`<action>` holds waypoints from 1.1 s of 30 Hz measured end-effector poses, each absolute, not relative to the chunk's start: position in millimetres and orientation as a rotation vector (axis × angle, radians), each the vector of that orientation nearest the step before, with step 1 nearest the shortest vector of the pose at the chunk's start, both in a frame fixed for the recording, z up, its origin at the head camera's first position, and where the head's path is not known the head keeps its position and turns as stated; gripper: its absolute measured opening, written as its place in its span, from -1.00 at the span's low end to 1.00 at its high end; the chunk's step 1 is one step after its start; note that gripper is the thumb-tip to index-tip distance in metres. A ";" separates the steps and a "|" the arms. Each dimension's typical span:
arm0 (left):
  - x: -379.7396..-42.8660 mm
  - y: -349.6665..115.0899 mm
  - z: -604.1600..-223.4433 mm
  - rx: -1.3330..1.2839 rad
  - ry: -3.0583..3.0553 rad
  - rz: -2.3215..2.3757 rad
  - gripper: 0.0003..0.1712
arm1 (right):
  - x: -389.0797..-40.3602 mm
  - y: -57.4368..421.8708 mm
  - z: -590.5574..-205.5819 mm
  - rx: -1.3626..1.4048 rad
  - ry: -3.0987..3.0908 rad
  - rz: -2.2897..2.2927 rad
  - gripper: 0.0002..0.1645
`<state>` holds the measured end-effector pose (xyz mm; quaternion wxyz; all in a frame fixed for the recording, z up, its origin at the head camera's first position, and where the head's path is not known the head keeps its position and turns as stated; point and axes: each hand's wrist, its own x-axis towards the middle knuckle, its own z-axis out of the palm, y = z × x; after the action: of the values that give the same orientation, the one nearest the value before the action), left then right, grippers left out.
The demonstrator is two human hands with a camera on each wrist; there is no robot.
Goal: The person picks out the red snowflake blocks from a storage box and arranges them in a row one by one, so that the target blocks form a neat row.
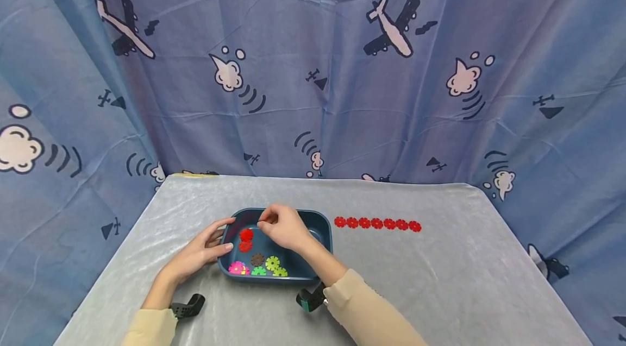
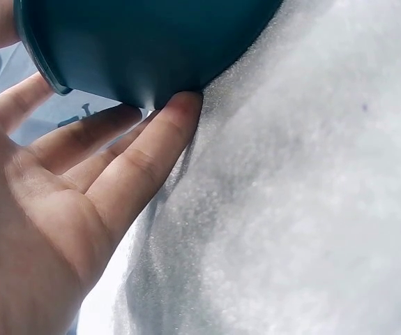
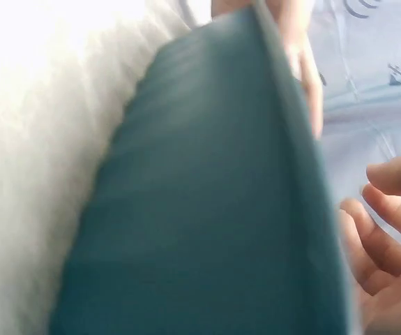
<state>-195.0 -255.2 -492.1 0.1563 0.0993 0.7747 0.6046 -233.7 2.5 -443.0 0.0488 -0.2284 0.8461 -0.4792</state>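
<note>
A dark teal plastic bin [image 1: 274,280] holds notched, flower-shaped plastic discs. Two red discs [image 1: 246,240] lie toward its left side. Along its near wall are a brown disc [image 1: 257,259], a pink disc [image 1: 237,268], a green disc [image 1: 258,271] and yellow-green discs [image 1: 272,263]. My left hand [image 1: 202,248] grips the bin's left end, some fingers against the outer wall. Over the bin's middle hovers my right hand [image 1: 286,228], fingers loosely curled, thumb and index tips close together; nothing shows between them. The bin's wall [image 3: 200,181] covers part of the right wrist view.
To the right of the bin, several red discs [image 1: 377,224] lie in a straight row on the pale cloth-covered table [image 1: 440,281]. A blue patterned curtain [image 1: 313,63] hangs behind the table and along both sides. Black straps [image 1: 188,307] circle the wrists.
</note>
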 end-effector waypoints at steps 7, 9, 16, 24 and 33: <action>-195.9 -256.4 -493.1 0.291 2.213 1.726 -0.26 | -229.8 -17.2 -450.6 -0.718 2.571 -1.372 -0.94; -196.0 -256.4 -493.1 0.297 2.213 1.725 -0.26 | -229.5 -21.3 -453.3 -0.722 2.569 -1.340 -0.93; -195.9 -256.1 -492.4 0.312 2.193 1.743 -0.26 | -230.5 -31.4 -461.9 -0.759 2.566 -1.205 -0.83; -196.2 -256.6 -493.0 0.337 2.187 1.758 -0.26 | -233.5 -40.0 -473.2 -0.738 2.553 -1.054 -0.79; -196.2 -257.6 -494.0 0.331 2.193 1.745 -0.26 | -232.0 -42.0 -478.1 -0.763 2.646 -0.849 -0.72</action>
<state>-196.2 -257.6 -494.0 0.1592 0.1158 0.7672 0.6104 -232.0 -42.0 -478.1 0.1294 -0.2626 0.9105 -0.2919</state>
